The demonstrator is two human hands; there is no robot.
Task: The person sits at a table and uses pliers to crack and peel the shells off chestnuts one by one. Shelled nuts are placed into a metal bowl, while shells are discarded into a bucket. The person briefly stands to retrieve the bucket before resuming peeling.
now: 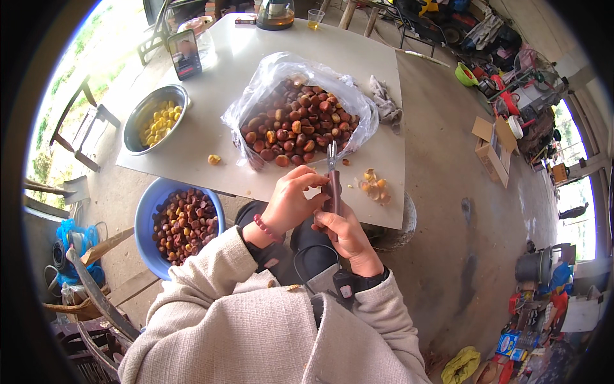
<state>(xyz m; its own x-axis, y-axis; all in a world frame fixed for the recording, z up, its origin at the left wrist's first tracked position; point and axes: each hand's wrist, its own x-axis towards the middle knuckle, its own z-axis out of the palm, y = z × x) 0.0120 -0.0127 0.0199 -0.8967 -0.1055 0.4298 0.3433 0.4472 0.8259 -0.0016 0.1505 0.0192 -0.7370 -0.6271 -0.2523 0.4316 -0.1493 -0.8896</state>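
In my right hand [343, 233] is a pair of pliers or snips [334, 187] with brown handles and metal jaws that point away from me, over the edge of the chestnut bag. The thumb and fingers of my left hand [295, 194] meet beside the handles at something dark reddish-brown; whether that is a chestnut or the second handle I cannot tell. Just beyond, a clear plastic bag [365, 127] lies open on the table, full of brown chestnuts [300, 120]. Peeled shell pieces [374, 186] lie to the right of my hands.
A metal bowl [132, 125] with yellow peeled chestnuts stands at the table's left, near a propped phone [184, 55]. One chestnut [214, 159] lies apart on the white table [230, 57]. Below, a blue basin [144, 225] holds chestnut shells. A grey cloth [386, 103] rests at the right edge.
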